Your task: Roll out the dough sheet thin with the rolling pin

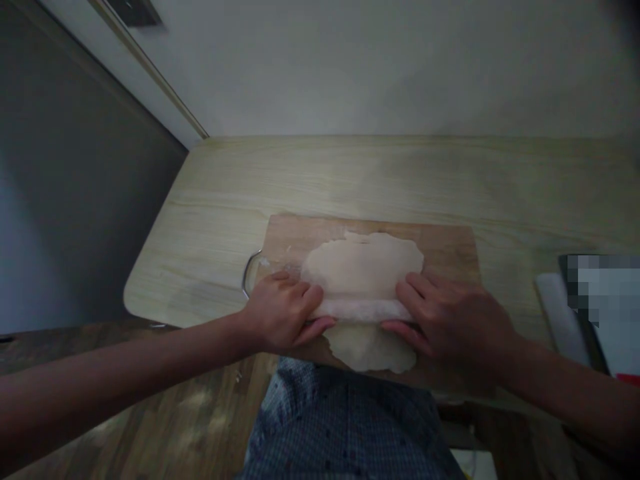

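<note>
A thin, uneven sheet of pale dough point(365, 263) lies flat on a wooden cutting board point(450, 250). Across it, left to right, runs a whitish rolling pin point(365, 310). My left hand point(283, 310) is closed around the pin's left end, thumb on the near side. The right end is in my right hand point(450, 317), its fingers curled over the far side and the thumb along the near side. Dough shows both beyond the pin and in front of it. My hands cover the pin's two ends.
The board rests on a light wood-grain table point(350, 173) against a white wall. A metal handle point(246, 273) sticks out from the board's left side. At the right are a dark-edged, partly pixelated object point(617, 340) and a pale strip point(563, 320) beside it.
</note>
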Tool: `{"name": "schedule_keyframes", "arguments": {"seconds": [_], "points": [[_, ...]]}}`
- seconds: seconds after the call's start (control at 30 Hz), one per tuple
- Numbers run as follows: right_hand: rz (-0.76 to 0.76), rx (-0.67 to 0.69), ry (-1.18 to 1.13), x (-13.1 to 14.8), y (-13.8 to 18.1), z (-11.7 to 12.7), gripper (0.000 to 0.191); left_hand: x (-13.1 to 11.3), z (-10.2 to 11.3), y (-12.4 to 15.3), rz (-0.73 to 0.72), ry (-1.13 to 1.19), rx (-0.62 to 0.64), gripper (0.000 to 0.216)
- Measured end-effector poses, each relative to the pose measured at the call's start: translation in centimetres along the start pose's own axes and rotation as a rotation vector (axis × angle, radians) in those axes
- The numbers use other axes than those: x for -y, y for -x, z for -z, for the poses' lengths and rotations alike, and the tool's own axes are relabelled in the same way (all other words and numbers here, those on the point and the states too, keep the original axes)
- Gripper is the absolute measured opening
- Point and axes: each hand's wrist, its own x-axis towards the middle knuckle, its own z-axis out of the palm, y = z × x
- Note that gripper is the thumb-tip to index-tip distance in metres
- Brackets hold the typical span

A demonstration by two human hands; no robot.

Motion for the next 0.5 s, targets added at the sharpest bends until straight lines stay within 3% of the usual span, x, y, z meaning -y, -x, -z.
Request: {"name": "schedule_keyframes", "arguments": {"seconds": [0.5], "points": [[-0.075, 0.148, 0.046, 0.3, -0.16, 0.62, 0.048, -0.33, 0.27, -0.37, 0.136, -0.059, 0.052, 0.059]]}}
